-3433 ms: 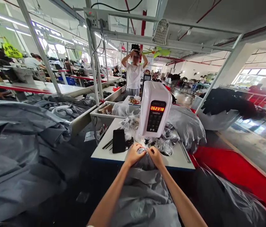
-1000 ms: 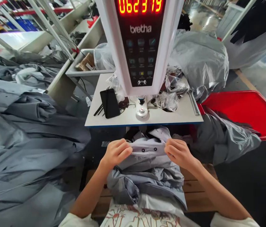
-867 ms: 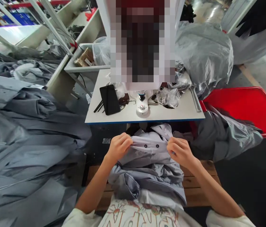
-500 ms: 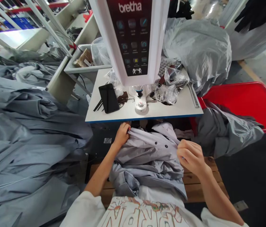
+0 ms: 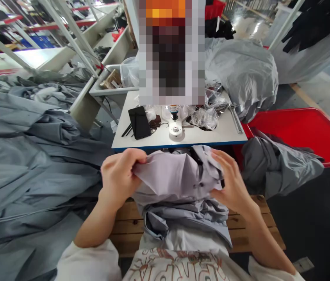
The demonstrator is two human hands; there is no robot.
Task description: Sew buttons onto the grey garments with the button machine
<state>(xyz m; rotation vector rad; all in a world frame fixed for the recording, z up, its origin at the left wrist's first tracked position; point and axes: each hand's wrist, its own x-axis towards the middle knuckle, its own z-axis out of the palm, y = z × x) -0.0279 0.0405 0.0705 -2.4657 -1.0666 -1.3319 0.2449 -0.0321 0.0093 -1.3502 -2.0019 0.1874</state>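
Note:
A light grey garment (image 5: pixel 167 173) lies bunched across my lap, its upper edge lifted just below the table's front edge. My left hand (image 5: pixel 122 171) is closed on a corner of the cloth, thumb pressed over it. At the other side my right hand (image 5: pixel 231 177) has its fingers curved round a folded part, thumb lower down; the fingertips partly go behind the cloth. Small dark round fasteners show on the fabric near my right hand. Beyond the garment stands the white press machine (image 5: pixel 175 130), its lower post rising from the tabletop and its upper front pixelated.
On the white table (image 5: pixel 159 141) lie a black phone (image 5: pixel 139 122), clear plastic bags (image 5: pixel 204 118) and a metal bar (image 5: pixel 235 120). Grey garments (image 5: pixel 36 168) are heaped at left. A red bin (image 5: pixel 302 128) with grey cloth hanging over its edge stands at right. Under me is a wooden bench (image 5: pixel 126 222).
My left hand has come back and left, nearer to me, pulling the cloth wide. My right hand has loosened from a fist to curved fingers around the fabric. The view has shifted slightly.

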